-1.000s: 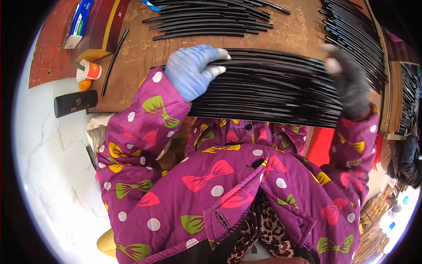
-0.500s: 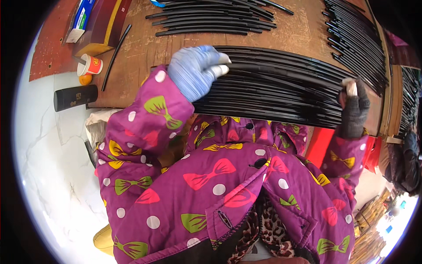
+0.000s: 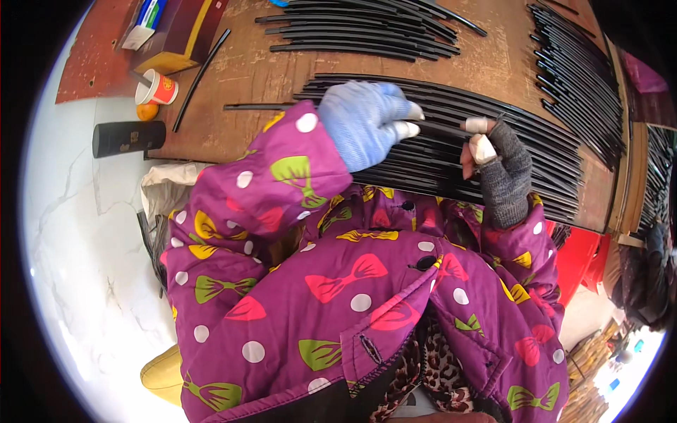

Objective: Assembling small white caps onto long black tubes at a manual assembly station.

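Note:
Many slim black rods lie side by side in a wide layer (image 3: pixel 550 151) along the near edge of the table. Over their left half is my left hand (image 3: pixel 370 123), in a blue glove with white-wrapped fingertips. Its thumb and finger close round one black rod (image 3: pixel 257 107), whose end sticks out left beyond the others. My right hand (image 3: pixel 504 166) wears a dark grey fingerless glove, with white wrapping on bare fingers. It is just right of the left one, fingers pinching around what looks like the same rod; the exact contact is partly hidden.
More black rods lie in a far bundle (image 3: pixel 367 32) and a right-hand bundle (image 3: pixel 578 77). A single rod (image 3: pixel 201 81) lies at left. Beyond it are a paper cup (image 3: pixel 163 89), an orange fruit (image 3: pixel 147 112), a black cylindrical case (image 3: pixel 129 139) and a dark red box (image 3: pixel 180 35).
My right hand has moved left from the rods' right ends to near my left hand. The left hand has shifted right, and the view has moved slightly.

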### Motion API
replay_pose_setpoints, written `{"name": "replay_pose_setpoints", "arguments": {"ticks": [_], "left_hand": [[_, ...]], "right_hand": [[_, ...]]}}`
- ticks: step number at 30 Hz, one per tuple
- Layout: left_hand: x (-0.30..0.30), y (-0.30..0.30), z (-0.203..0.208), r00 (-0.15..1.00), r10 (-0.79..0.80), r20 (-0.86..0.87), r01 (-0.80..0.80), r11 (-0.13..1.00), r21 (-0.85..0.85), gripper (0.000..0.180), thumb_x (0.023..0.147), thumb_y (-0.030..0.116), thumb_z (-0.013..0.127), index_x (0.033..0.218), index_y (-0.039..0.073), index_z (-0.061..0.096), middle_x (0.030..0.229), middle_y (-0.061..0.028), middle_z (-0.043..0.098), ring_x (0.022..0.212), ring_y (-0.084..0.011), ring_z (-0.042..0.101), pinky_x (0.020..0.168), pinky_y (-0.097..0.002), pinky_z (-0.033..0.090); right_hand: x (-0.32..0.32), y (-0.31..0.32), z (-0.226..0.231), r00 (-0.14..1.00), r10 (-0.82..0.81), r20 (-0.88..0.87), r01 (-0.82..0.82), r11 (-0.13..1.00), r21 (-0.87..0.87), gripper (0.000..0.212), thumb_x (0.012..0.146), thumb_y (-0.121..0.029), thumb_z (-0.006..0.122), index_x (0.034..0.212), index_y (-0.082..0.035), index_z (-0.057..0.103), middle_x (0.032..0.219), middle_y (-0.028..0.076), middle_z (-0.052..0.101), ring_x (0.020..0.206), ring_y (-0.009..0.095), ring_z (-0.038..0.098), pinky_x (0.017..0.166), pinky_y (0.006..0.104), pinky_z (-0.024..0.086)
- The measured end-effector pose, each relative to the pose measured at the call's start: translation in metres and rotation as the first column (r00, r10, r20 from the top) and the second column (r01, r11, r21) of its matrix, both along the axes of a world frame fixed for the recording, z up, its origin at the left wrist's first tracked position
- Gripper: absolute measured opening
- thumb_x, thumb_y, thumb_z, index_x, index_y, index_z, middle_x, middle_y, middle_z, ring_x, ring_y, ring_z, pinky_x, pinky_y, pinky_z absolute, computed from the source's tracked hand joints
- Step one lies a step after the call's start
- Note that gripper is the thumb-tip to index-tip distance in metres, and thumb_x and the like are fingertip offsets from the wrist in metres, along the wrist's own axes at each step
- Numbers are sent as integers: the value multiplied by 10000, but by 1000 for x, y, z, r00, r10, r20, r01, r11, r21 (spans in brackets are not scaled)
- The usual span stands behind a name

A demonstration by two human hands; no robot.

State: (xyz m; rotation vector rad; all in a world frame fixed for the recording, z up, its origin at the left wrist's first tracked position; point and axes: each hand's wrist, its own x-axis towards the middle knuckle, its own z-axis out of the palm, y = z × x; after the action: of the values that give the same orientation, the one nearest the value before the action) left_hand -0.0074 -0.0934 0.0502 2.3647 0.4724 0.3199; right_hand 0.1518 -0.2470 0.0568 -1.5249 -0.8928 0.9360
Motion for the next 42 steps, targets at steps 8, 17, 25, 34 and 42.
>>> {"name": "replay_pose_setpoints", "arguments": {"ticks": [8,17,25,34,42], "left_hand": [[-44,39,-16,996,85,19,-87,992,90,194,745,143,617,900,25,619,776,-101,609,653,-203,582,619,-283,458],[-59,53,-12,923,154,-354,-314,833,-455,188,765,65,589,927,-28,609,749,-60,613,675,-94,554,633,-225,449],[-59,35,-10,944,263,-199,-326,840,-434,150,706,46,646,845,-12,635,748,-60,613,701,-107,564,660,-233,445],[-81,50,-19,934,219,-280,-338,795,-504,138,707,42,648,835,-8,644,731,-62,626,685,-110,564,641,-238,448],[-85,61,-33,934,201,-296,-328,811,-484,157,689,75,685,828,9,650,682,-39,609,605,-92,532,573,-219,433]], "right_hand": [[65,-37,-1,967,-234,-105,243,966,90,182,802,-176,525,889,-21,558,564,12,460,438,78,375,431,206,303],[100,-65,-23,965,-165,-202,195,971,137,199,830,-188,521,931,-17,531,568,8,445,430,85,362,441,224,304],[102,-77,-27,954,-233,-188,249,966,71,200,833,-198,523,930,-24,536,567,0,442,430,79,367,438,223,305],[172,-142,-27,916,-347,-200,375,919,123,217,807,-187,553,959,-33,539,587,-6,427,449,73,366,438,218,285],[229,-186,-44,894,-388,-223,410,910,58,224,853,-153,498,1014,1,517,627,6,450,469,86,372,468,218,297]]}}
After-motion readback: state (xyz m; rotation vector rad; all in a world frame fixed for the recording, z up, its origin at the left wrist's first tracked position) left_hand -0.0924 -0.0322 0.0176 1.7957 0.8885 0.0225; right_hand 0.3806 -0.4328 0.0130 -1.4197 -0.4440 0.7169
